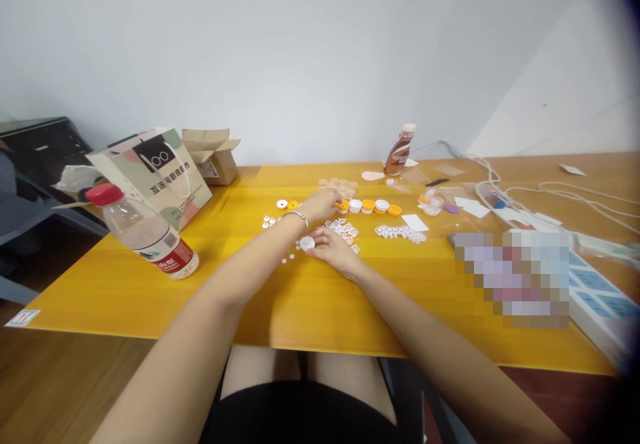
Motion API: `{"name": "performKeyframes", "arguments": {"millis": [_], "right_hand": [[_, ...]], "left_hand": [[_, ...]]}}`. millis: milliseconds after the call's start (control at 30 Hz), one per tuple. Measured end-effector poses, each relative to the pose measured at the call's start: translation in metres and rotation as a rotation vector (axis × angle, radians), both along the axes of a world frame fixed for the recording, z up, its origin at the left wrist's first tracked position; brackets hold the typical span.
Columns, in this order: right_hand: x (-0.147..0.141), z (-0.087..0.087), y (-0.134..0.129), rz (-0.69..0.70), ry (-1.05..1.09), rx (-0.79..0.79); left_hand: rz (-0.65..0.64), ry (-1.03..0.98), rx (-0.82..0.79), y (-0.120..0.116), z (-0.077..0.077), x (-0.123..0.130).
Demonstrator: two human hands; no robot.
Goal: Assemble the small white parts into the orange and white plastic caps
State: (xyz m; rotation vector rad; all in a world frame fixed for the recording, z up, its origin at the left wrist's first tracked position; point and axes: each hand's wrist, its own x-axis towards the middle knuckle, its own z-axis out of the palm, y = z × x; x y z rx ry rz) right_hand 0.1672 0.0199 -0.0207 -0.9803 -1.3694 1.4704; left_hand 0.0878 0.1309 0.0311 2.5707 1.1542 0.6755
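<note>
Several orange-and-white rounds (368, 205) sit lined up two o'clock of the clear disc (307, 244) our right hand (334, 252) pinches, lacy pieces (400, 233) lie loose at three, our left hand (324, 204) meets the row, finger closure unclear.

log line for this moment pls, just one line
left hand: at orange round piece | right hand: holding pale round piece | white openwork pieces: on table
</note>
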Motion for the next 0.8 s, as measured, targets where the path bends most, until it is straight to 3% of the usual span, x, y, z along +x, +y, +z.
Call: {"name": "performKeyframes", "arguments": {"millis": [167,267,367,433,567,700,800], "right_hand": [[0.0,0.0,-0.001,0.033,0.02,-0.015],[0.0,0.0,0.0,0.022,0.015,-0.021],[0.0,0.001,-0.001,0.003,-0.002,-0.019],[0.001,0.002,-0.002,0.003,-0.018,-0.014],[0.001,0.005,-0.002,0.002,-0.028,-0.009],[0.001,0.007,0.0,-0.055,-0.006,0.011],[0.001,0.007,0.002,-0.085,0.037,0.016]], "left_hand": [[-0.021,0.018,0.016,0.013,-0.007,0.013],[-0.031,0.003,0.015,0.013,-0.006,0.011],[-0.036,-0.134,0.003,0.003,-0.002,0.0],[-0.021,-0.294,-0.064,-0.011,0.003,-0.016],[0.004,-0.557,-0.383,-0.048,0.007,-0.064],[-0.014,-0.742,-0.586,-0.078,-0.003,-0.11],[-0.034,-0.861,-0.673,-0.091,-0.011,-0.126]]}}
